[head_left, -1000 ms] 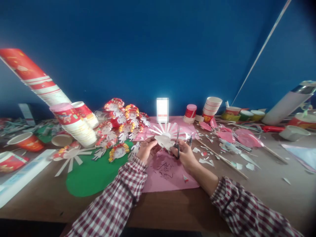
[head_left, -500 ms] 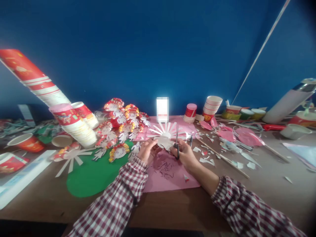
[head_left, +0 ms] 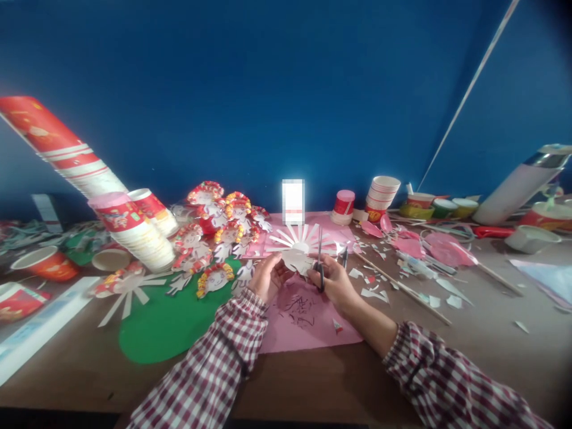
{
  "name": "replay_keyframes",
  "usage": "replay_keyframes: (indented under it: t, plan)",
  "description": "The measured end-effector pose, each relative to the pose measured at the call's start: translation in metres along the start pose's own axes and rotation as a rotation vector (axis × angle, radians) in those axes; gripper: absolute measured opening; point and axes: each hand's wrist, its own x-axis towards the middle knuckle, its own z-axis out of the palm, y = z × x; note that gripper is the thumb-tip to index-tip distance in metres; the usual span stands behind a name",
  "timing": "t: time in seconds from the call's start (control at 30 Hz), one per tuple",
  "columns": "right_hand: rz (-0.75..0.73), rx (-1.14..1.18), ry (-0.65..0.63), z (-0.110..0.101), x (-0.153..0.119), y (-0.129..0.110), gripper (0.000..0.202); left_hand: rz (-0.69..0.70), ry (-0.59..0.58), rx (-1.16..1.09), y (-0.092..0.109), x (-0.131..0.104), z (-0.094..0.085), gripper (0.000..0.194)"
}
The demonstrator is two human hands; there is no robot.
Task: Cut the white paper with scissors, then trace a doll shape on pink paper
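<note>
Right hand (head_left: 336, 279) is wrapped round scissors (head_left: 320, 268); paper cutout (head_left: 297, 261) is positioned between both hands above pink paper (head_left: 313, 335), grip of left hand (head_left: 267, 277) unclear. Cutout could be nicked if blades, just beside it, are swung inward.

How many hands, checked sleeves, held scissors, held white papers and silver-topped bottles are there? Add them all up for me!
Hands: 2, left hand and right hand
Checked sleeves: 2
Held scissors: 1
Held white paper: 1
Silver-topped bottle: 1
Total: 7
</note>
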Motion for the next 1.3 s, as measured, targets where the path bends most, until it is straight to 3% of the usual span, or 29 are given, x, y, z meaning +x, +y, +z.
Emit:
replay_keyframes:
  t: [0.2,0.3,0.6,0.83,1.03,1.3]
  plan:
    - [-0.001,0.001,-0.011,0.000,0.000,0.001,0.048,0.007,-0.066,0.145,-0.002,-0.001,0.000,0.014]
    - [-0.004,0.004,-0.009,0.000,0.001,0.002,0.047,0.000,-0.045,0.144,-0.003,-0.001,0.001,0.010]
    - [-0.003,-0.020,-0.006,0.000,0.000,-0.001,0.048,-0.055,0.052,-0.045,-0.001,-0.001,0.005,0.030]
    - [-0.019,-0.019,-0.009,-0.001,0.001,0.002,0.046,0.025,0.018,0.247,-0.004,0.000,0.000,0.022]
    - [-0.029,-0.014,0.017,-0.002,0.001,0.003,0.045,0.047,0.067,0.308,-0.008,0.006,-0.008,0.033]
    - [-0.057,-0.008,0.101,-0.002,0.002,0.000,0.047,0.042,-0.084,0.359,-0.008,0.005,-0.008,0.039]
